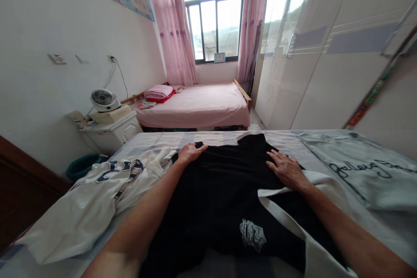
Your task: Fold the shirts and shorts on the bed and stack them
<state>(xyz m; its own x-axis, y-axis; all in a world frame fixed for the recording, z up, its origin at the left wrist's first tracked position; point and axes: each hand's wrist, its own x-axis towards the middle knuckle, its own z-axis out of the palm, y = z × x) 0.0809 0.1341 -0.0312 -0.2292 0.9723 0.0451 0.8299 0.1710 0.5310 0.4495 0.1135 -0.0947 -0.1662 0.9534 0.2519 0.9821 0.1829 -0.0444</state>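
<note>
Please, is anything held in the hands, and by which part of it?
The left hand is at the far left corner of the black garment; whether it grips there cannot be told. The right hand lies spread, not visibly gripping.

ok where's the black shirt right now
In the head view, the black shirt lies on the blue-and-white sheet, centre, under the left hand and right hand, between the white jersey on the left and pale shirt on the right.
</note>
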